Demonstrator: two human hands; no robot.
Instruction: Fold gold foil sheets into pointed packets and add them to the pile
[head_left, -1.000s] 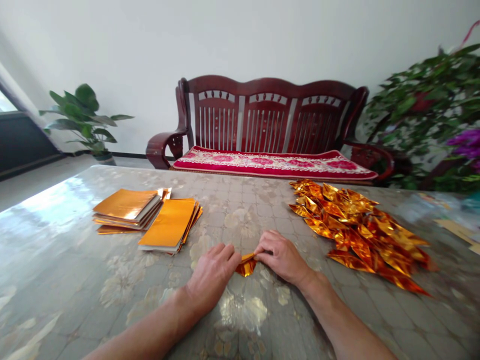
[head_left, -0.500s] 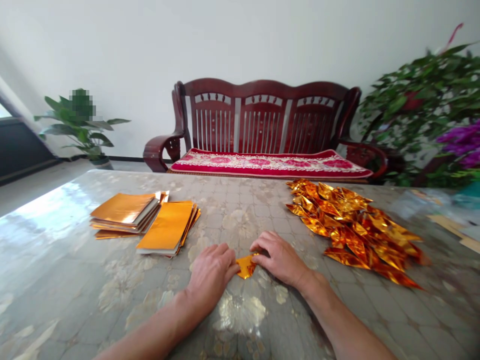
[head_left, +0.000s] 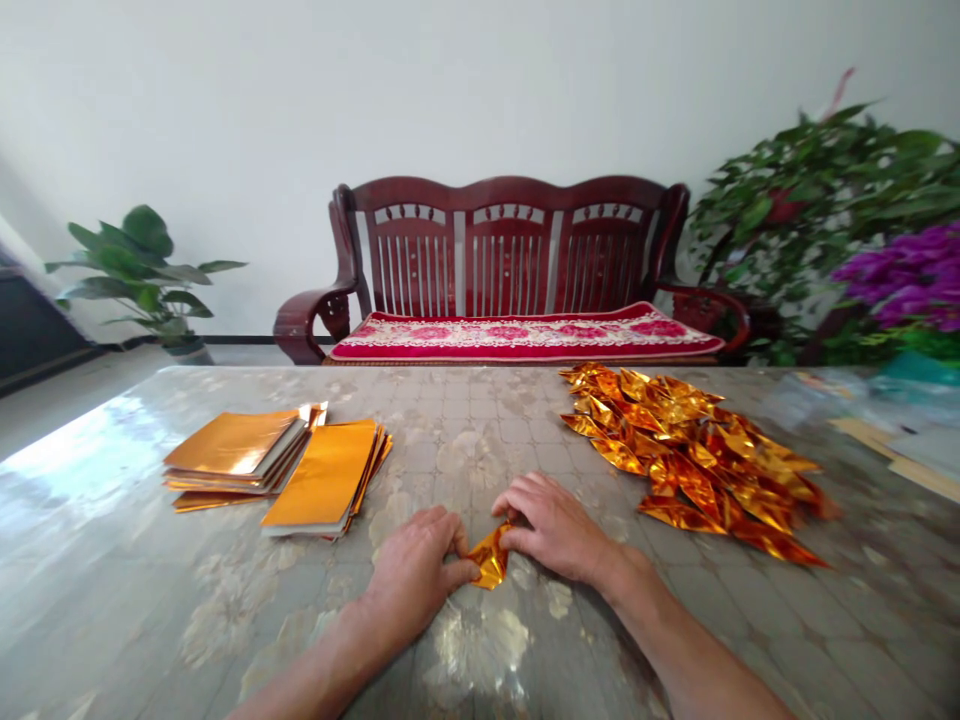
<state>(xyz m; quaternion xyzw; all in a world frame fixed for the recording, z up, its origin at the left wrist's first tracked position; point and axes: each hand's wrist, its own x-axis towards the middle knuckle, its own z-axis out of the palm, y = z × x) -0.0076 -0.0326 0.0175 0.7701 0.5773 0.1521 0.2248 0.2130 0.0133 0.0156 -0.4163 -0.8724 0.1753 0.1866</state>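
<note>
Between my two hands, near the middle of the table, is a small folded piece of gold foil paper. My left hand pinches its left end between thumb and fingers. The right end is gripped by my right hand, thumb against curled fingers. The fingers hide both ends of the foil. Off to the left lie two stacks of flat gold foil paper, one behind and one nearer. A heap of folded gold foil pieces, pointed at their ends, rests to the right of my right hand.
A clear cover with a flower pattern lies over the table. Plastic bags and flat card pieces are at the far right. Beyond the table stands a dark red wooden bench, with plants on either side.
The foil now sits tilted, its right end raised between my fingers, where it lay flatter before. Both hands still hold it. The camera view has shifted slightly.
</note>
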